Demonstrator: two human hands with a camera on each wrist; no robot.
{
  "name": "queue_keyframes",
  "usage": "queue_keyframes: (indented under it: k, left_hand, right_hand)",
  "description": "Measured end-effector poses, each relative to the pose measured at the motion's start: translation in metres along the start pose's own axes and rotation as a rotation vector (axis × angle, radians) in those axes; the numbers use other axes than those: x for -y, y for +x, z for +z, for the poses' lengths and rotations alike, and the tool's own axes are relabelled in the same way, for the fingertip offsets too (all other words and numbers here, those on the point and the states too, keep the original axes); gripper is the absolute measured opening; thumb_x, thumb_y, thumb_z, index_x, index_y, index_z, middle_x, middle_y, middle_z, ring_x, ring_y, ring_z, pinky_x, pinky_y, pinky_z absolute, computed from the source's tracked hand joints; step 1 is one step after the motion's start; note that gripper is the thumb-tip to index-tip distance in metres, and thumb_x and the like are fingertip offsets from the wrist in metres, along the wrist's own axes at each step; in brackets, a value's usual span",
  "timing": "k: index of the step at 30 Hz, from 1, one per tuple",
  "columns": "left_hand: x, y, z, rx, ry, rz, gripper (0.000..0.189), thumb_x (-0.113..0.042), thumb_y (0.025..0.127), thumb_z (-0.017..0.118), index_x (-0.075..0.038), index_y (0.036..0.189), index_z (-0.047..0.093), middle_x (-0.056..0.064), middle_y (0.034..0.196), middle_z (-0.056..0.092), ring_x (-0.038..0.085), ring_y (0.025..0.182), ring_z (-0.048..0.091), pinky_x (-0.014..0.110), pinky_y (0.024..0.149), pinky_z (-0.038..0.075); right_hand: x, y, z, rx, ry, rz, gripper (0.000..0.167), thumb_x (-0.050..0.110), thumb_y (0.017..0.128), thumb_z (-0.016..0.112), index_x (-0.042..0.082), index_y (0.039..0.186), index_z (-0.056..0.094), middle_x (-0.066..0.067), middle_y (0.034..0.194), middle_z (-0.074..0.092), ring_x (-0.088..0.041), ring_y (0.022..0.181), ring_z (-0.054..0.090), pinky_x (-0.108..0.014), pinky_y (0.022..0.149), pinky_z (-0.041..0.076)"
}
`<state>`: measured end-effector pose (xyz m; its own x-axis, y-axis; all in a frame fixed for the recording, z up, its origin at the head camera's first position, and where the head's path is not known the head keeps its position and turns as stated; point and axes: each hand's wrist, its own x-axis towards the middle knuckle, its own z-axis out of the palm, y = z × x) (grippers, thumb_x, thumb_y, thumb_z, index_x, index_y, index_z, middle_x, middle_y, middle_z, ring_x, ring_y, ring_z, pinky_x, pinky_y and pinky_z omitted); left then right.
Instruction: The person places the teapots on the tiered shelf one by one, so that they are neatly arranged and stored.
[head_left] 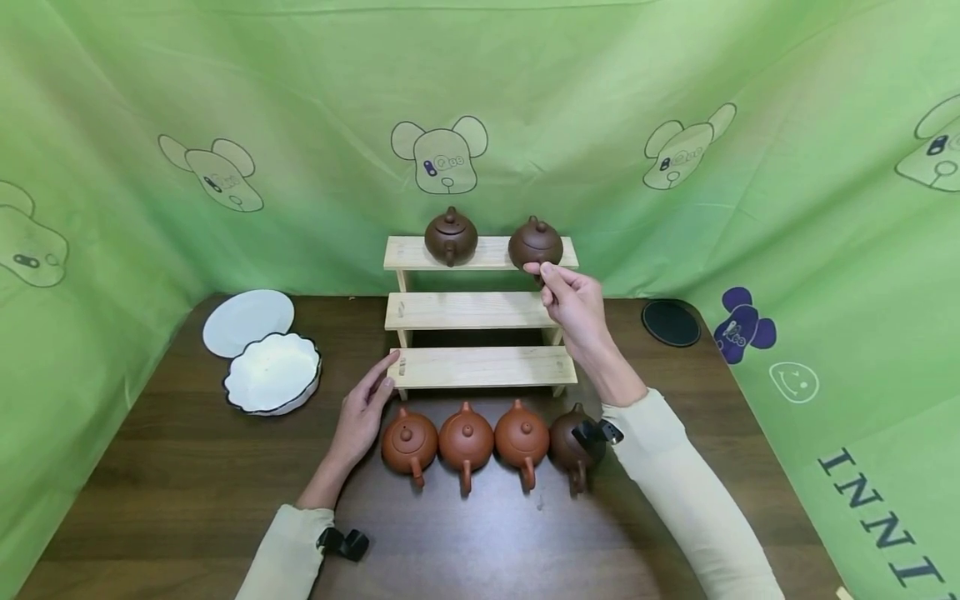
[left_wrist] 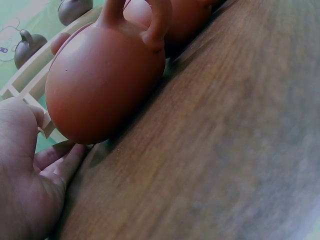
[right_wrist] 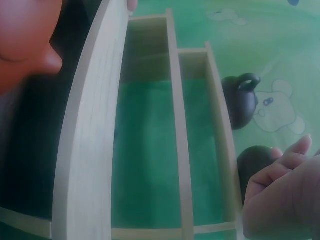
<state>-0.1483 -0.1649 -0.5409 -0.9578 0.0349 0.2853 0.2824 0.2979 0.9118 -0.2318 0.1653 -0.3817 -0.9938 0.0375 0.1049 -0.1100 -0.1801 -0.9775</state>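
Note:
My right hand (head_left: 579, 315) pinches the handle of a dark brown teapot (head_left: 536, 240) at the right end of the wooden rack's top shelf. In the right wrist view, its curled fingers partly hide that teapot (right_wrist: 254, 161). Another dark brown teapot (head_left: 451, 237) sits to its left on the same shelf. At the left end of the lowest shelf (head_left: 487, 367), the fingertips of my left hand (head_left: 358, 421) rest against the wood, fingers extended. Close beside that hand stands a reddish-brown teapot (left_wrist: 105, 82), upright on the table.
Two more reddish teapots (head_left: 466, 442) (head_left: 522, 442) and a dark teapot (head_left: 570, 450), partly behind the right wrist camera, stand in the row before the rack. Left are a white plate (head_left: 247, 321) and a scalloped bowl (head_left: 272, 372); a black round mat (head_left: 671, 322) lies right.

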Motion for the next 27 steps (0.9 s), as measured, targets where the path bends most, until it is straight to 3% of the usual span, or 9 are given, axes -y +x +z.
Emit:
queue_keyframes:
  k: [4, 11, 13, 17, 23, 27]
  left_hand:
    - [0.002, -0.001, 0.000, 0.001, -0.007, -0.008, 0.045, -0.027, 0.119, 0.053, -0.022, 0.164, 0.059, 0.006, 0.166, 0.057, 0.013, 0.142, 0.055, 0.017, 0.107, 0.040]
    - [0.029, 0.003, 0.001, 0.005, -0.001, 0.018, 0.045, -0.029, 0.120, 0.054, -0.026, 0.164, 0.058, 0.000, 0.166, 0.057, 0.008, 0.142, 0.055, 0.016, 0.106, 0.043]
    - [0.027, 0.003, -0.001, 0.018, -0.044, 0.037, 0.046, -0.030, 0.120, 0.053, -0.025, 0.165, 0.057, 0.001, 0.168, 0.055, 0.011, 0.143, 0.055, 0.022, 0.109, 0.045]
    - [0.025, 0.003, -0.001, 0.014, -0.044, 0.041, 0.046, -0.030, 0.120, 0.054, -0.024, 0.165, 0.057, 0.003, 0.167, 0.056, 0.011, 0.142, 0.056, 0.022, 0.108, 0.044]
    - [0.011, 0.001, 0.001, 0.002, -0.018, 0.002, 0.045, -0.030, 0.119, 0.054, -0.024, 0.163, 0.059, 0.006, 0.166, 0.057, 0.011, 0.135, 0.058, 0.016, 0.104, 0.042]
    - [0.006, 0.000, 0.000, 0.010, 0.004, -0.032, 0.045, -0.030, 0.120, 0.053, -0.024, 0.164, 0.058, 0.005, 0.167, 0.056, 0.014, 0.141, 0.057, 0.017, 0.106, 0.043]
  right_hand:
    - [-0.002, 0.006, 0.003, 0.003, -0.005, -0.010, 0.038, 0.021, 0.116, 0.062, -0.011, 0.133, 0.074, 0.009, 0.066, 0.062, 0.000, 0.050, 0.036, -0.015, 0.048, 0.023]
    - [-0.002, 0.015, 0.006, 0.001, -0.003, 0.006, 0.039, 0.023, 0.117, 0.061, -0.010, 0.132, 0.074, 0.009, 0.064, 0.056, 0.000, 0.051, 0.033, -0.015, 0.048, 0.021]
    - [-0.003, 0.018, 0.006, 0.005, 0.001, 0.012, 0.037, 0.024, 0.116, 0.063, -0.007, 0.131, 0.076, 0.009, 0.065, 0.057, 0.000, 0.050, 0.033, -0.015, 0.049, 0.022]
    - [-0.004, 0.021, 0.008, 0.005, 0.011, 0.016, 0.032, 0.023, 0.116, 0.063, -0.002, 0.126, 0.079, 0.008, 0.065, 0.058, 0.000, 0.049, 0.034, -0.015, 0.048, 0.023]
    - [-0.004, 0.020, 0.007, 0.013, 0.028, 0.017, 0.032, 0.023, 0.116, 0.062, -0.002, 0.127, 0.078, 0.008, 0.067, 0.058, 0.000, 0.049, 0.034, -0.015, 0.047, 0.022]
    - [-0.003, 0.020, 0.006, 0.027, 0.030, 0.021, 0.032, 0.024, 0.116, 0.062, -0.001, 0.127, 0.078, 0.007, 0.068, 0.058, 0.000, 0.051, 0.034, -0.015, 0.048, 0.023]
